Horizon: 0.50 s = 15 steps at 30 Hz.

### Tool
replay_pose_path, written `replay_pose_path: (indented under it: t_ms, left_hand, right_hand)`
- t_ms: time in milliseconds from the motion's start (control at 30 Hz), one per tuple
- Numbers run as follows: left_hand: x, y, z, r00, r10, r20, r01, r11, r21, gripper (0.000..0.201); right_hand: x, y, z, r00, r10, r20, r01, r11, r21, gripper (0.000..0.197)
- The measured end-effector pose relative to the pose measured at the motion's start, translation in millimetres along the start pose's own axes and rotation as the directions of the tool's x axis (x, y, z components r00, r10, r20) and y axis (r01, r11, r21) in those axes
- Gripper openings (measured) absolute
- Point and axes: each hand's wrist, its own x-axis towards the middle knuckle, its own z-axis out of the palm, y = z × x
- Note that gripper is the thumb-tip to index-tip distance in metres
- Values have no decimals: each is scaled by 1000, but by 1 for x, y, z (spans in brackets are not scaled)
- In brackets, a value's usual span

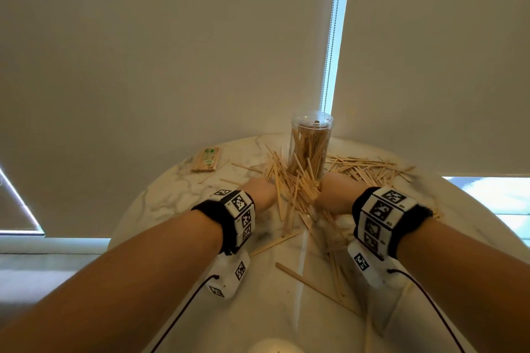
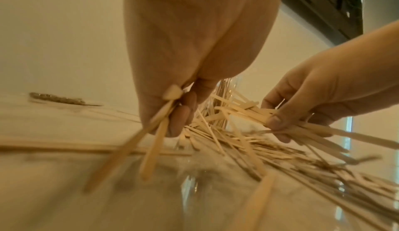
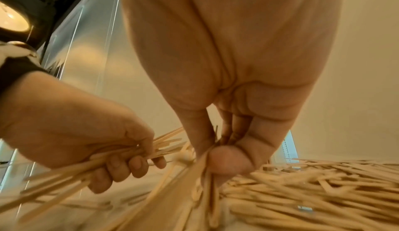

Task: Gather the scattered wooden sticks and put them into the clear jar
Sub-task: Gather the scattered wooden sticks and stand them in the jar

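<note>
Both hands gripping sticks before the jar
A wrapped stick bundle (image 1: 207, 159) is lying apart on the marble table (image 1: 160, 198); left hand (image 1: 259, 191) and right hand (image 1: 334, 190) are clutching pale wooden sticks (image 1: 292, 195), blocking the half-filled clear jar (image 1: 311, 143).

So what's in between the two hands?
A messy bundle of wooden sticks fills the gap between the left hand and the right hand, and both hands grip some. The clear jar stands just behind. The head view shows it best.

Jar (image 1: 311, 143) behind hands; sticks (image 1: 370, 170) right; bundle (image 1: 207, 160) left
</note>
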Motion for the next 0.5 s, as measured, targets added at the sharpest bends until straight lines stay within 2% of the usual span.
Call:
replay_pose_path:
  t_ms: [67, 133, 233, 367, 400, 500]
  left_hand:
    - [0, -6, 7, 1000, -16, -3, 15, 960, -281, 48]
    - [-4, -6, 12, 1000, -25, -15, 16, 903, -429, 65]
    - [-2, -2, 16, 999, 5, -33, -22, 849, -528, 75]
    - [-8, 6, 17, 992, 113, -50, -118, 752, -649, 106]
    - [-10, 7, 17, 991, 125, -42, -121, 737, -665, 104]
    - [-11, 6, 15, 988, 142, -54, -142, 737, -661, 70]
  right_hand:
    - [-1, 2, -3, 998, 3, -65, 5, 991, 131, 16]
    - [-5, 0, -8, 993, -8, -114, 37, 968, 248, 16]
    - [-14, -10, -11, 979, -53, -197, 126, 917, 379, 14]
    - [-22, -27, -8, 968, -132, -212, 216, 870, 443, 10]
    - [-24, -30, -6, 967, -140, -213, 224, 865, 449, 11]
    - [-29, -31, -1, 964, -140, -224, 239, 825, 512, 12]
